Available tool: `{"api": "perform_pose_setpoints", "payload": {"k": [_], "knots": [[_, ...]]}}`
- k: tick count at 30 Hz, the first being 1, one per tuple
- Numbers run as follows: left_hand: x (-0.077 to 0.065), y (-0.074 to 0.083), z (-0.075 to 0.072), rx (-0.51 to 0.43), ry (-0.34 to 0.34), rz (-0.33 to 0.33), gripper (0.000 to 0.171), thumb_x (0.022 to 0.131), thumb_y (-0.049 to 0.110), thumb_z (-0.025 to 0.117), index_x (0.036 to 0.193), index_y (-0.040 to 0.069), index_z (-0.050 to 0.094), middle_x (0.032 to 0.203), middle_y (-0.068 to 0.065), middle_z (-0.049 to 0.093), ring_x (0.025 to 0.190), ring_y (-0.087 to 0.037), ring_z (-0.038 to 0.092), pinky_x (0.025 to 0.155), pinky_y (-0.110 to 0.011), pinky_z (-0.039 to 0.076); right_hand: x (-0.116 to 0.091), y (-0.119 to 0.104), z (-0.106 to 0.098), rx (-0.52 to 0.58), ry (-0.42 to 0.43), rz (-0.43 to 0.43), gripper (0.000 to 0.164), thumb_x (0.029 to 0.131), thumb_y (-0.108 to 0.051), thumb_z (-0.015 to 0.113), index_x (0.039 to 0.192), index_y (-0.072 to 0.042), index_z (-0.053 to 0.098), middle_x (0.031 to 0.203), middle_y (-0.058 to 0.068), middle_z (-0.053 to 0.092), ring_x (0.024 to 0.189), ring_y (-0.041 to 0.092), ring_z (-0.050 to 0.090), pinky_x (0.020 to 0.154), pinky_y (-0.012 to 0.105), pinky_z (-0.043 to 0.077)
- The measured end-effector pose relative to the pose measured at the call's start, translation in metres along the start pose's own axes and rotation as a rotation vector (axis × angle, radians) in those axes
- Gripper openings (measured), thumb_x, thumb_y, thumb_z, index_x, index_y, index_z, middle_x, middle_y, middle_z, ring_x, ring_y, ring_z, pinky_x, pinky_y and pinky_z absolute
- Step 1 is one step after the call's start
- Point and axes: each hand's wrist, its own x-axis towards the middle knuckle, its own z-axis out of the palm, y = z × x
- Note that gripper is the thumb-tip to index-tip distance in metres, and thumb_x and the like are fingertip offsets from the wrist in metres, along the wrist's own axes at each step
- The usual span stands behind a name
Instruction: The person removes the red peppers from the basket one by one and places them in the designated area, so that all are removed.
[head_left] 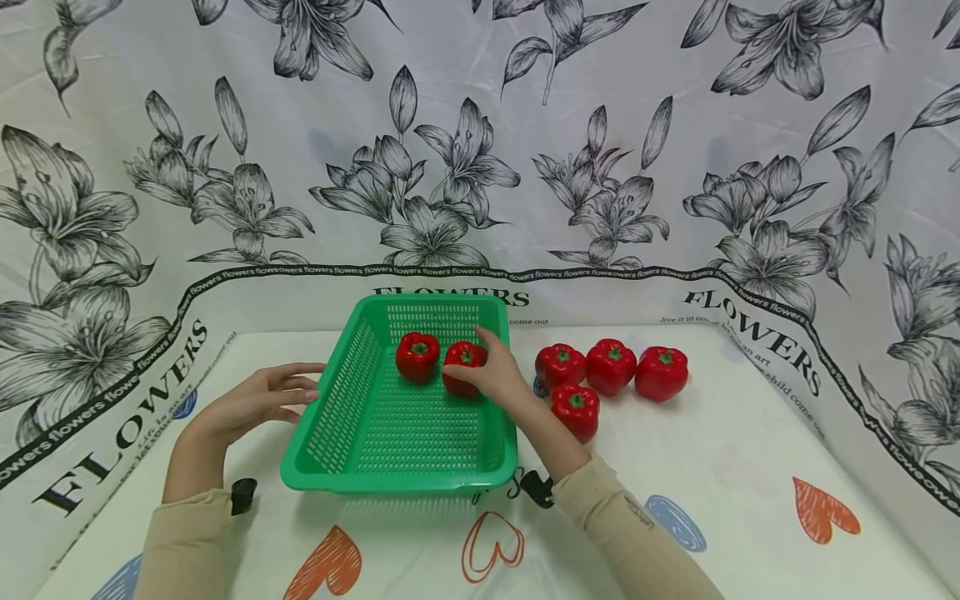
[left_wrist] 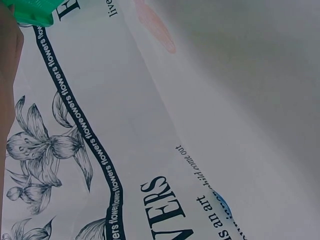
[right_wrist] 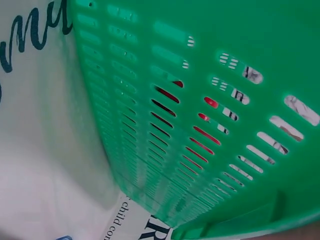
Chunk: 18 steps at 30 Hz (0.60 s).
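A green plastic basket [head_left: 397, 482] with slotted walls sits on the table, two red bell peppers inside it. My right hand [head_left: 498, 371] reaches over the basket's right rim and grips one red bell pepper [head_left: 463, 357], thumb on the near side and fingers beyond. To its left, the other bell pepper [head_left: 417, 358] rests on the basket floor. My left hand [head_left: 258, 400] is at the left rim, its loosely bent fingers touching or very close to it. In the right wrist view, the basket's wall [right_wrist: 200, 60] hides most of the pepper and hand.
Right of the basket lie more red bell peppers, several in all: one nearest me [head_left: 576, 410] and a far-right one [head_left: 662, 372] among them. A flower-printed cloth [head_left: 450, 225] rises behind, and the white tabletop [head_left: 720, 500] carries printed hearts.
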Motion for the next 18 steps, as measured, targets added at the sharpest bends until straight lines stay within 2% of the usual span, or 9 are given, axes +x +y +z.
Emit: {"api": "perform_pose_setpoints", "payload": {"k": [9,18], "knots": [[0.000,-0.003,0.000,-0.005,-0.012,0.055,0.062,0.098,0.016,0.058,0.150,0.000,0.029,0.119,0.007,0.062,0.101,-0.008,0.065,0.080,-0.036,0.058,0.008,-0.003,0.006,-0.013,0.011,0.013,0.089,0.084,-0.028,0.076,0.154,-0.006,0.026,0.157,0.017,0.031,0.145,0.037,0.031,0.112,0.057,0.035],[0.000,-0.003,-0.001,-0.018,0.004,0.029,0.060,0.098,0.016,0.059,0.149,0.003,0.032,0.116,0.012,0.065,0.100,-0.009,0.066,0.080,-0.037,0.058,0.014,-0.002,0.014,-0.073,0.013,0.026,0.091,0.083,-0.025,0.078,0.154,-0.005,0.025,0.154,0.020,0.036,0.140,0.037,0.039,0.109,0.053,0.041]]}}
